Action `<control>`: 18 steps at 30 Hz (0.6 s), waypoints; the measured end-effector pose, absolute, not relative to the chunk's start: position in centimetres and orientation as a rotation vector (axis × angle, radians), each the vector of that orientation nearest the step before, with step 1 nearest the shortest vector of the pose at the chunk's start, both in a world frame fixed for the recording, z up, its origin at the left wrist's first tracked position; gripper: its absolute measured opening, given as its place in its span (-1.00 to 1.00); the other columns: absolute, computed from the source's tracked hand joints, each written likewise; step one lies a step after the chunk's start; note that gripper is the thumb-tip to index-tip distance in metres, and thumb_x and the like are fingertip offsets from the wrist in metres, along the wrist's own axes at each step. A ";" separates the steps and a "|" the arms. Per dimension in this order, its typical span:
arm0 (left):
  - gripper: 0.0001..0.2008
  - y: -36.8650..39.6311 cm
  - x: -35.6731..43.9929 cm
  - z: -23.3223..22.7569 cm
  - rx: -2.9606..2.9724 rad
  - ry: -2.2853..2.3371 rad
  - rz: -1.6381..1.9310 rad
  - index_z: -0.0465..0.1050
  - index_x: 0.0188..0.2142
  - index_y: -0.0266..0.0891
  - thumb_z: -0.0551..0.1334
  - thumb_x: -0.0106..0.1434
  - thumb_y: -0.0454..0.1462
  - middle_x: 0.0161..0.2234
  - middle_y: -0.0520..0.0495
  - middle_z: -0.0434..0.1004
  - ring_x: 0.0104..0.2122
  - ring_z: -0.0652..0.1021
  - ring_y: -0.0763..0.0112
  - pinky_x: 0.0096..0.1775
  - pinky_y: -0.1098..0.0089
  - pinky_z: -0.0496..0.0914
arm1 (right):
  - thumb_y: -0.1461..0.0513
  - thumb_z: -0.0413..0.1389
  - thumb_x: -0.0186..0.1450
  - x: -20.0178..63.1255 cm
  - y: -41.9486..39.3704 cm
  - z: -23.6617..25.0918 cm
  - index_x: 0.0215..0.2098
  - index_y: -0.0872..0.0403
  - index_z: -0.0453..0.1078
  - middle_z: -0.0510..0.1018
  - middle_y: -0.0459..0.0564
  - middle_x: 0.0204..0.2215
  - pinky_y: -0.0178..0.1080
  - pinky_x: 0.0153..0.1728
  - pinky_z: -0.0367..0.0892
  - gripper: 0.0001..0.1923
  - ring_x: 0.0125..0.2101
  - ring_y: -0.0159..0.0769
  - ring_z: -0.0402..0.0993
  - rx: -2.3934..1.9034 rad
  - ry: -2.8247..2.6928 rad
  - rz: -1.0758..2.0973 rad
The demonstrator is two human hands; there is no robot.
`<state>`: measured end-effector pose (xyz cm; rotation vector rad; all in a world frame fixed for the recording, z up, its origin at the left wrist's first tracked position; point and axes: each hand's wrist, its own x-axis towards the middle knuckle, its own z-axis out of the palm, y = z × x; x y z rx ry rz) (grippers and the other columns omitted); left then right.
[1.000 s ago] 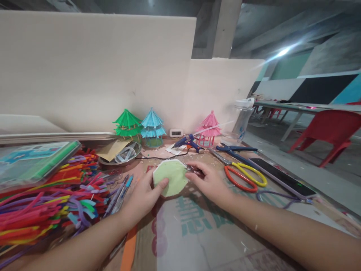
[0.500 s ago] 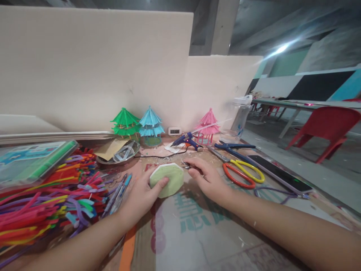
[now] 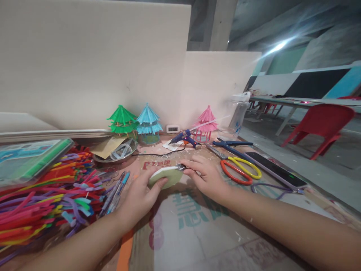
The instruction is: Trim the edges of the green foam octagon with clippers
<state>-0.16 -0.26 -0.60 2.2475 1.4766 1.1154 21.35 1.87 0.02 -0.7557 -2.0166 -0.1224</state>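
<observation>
My left hand (image 3: 143, 194) is closed on a pale green many-sided disc (image 3: 168, 180) with a white edge, thumb on its face. The disc is tilted, so its white rim shows along the top. In the fingers of my right hand (image 3: 207, 177) is a small dark metal tool (image 3: 181, 166), mostly covered, its exact kind unclear. Its tip meets the upper right edge of the disc. Both hands are above a printed cardboard sheet (image 3: 194, 241).
Colourful pipe cleaners (image 3: 42, 203) and pens (image 3: 115, 192) lie left. Behind are green (image 3: 122, 120), blue (image 3: 148, 124) and pink (image 3: 207, 122) small pavilions and a glue gun (image 3: 184, 138). Scissors (image 3: 239, 170), pliers (image 3: 234, 145) and a phone (image 3: 275, 169) lie right.
The disc has tipped from facing me to a flatter angle, its rim now showing. My right hand has moved left, bringing the small metal tool against the disc's edge.
</observation>
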 end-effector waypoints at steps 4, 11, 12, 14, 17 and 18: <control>-0.72 -0.2 -0.2 -0.7 2.282 1.484 1.083 0.44 -0.13 -0.12 0.12 0.25 -0.10 -0.21 -0.02 0.58 -0.21 0.53 0.24 -0.13 0.28 0.35 | 0.11 -0.11 0.38 21.4 1.7 0.2 -0.14 0.12 0.47 0.39 -0.02 -0.53 -0.26 -0.44 0.28 -0.63 -0.46 -0.29 0.35 -0.731 -2.044 -0.148; -0.73 -0.3 -0.2 -0.6 2.271 1.457 1.099 0.44 -0.13 -0.13 0.12 0.25 -0.11 -0.20 -0.03 0.57 -0.20 0.53 0.24 -0.12 0.28 0.35 | 0.10 -0.12 0.39 21.5 1.7 0.2 -0.15 0.13 0.47 0.41 -0.01 -0.52 -0.26 -0.43 0.26 -0.62 -0.45 -0.29 0.34 -0.729 -2.042 -0.182; -0.73 -0.4 -0.2 -0.6 2.264 1.439 1.098 0.44 -0.13 -0.14 0.12 0.25 -0.11 -0.20 -0.03 0.57 -0.20 0.53 0.24 -0.14 0.30 0.35 | 0.10 -0.12 0.39 21.5 1.7 0.2 -0.15 0.13 0.47 0.40 -0.02 -0.52 -0.27 -0.43 0.26 -0.62 -0.46 -0.29 0.34 -0.724 -2.044 -0.184; -0.73 -0.4 -0.1 -0.4 2.254 1.415 1.103 0.44 -0.13 -0.15 0.12 0.24 -0.13 -0.21 -0.04 0.57 -0.21 0.52 0.25 -0.16 0.32 0.36 | 0.10 -0.12 0.39 21.5 1.7 0.2 -0.16 0.14 0.47 0.39 -0.02 -0.53 -0.27 -0.45 0.26 -0.61 -0.47 -0.30 0.33 -0.718 -2.048 -0.183; -0.74 -0.4 -0.1 -0.3 2.247 1.435 1.111 0.45 -0.16 -0.17 0.15 0.21 -0.13 -0.27 -0.04 0.57 -0.23 0.52 0.24 -0.18 0.33 0.36 | 0.10 -0.11 0.38 21.5 1.8 0.2 -0.17 0.14 0.48 0.39 -0.02 -0.54 -0.27 -0.44 0.26 -0.61 -0.47 -0.29 0.33 -0.712 -2.036 -0.178; -0.74 -0.4 -0.1 -0.2 2.245 1.449 1.108 0.45 -0.17 -0.17 0.16 0.20 -0.13 -0.29 -0.04 0.57 -0.24 0.52 0.24 -0.19 0.33 0.37 | 0.10 -0.11 0.38 21.5 1.8 0.2 -0.18 0.14 0.48 0.39 -0.02 -0.54 -0.27 -0.44 0.26 -0.61 -0.47 -0.29 0.34 -0.710 -2.031 -0.171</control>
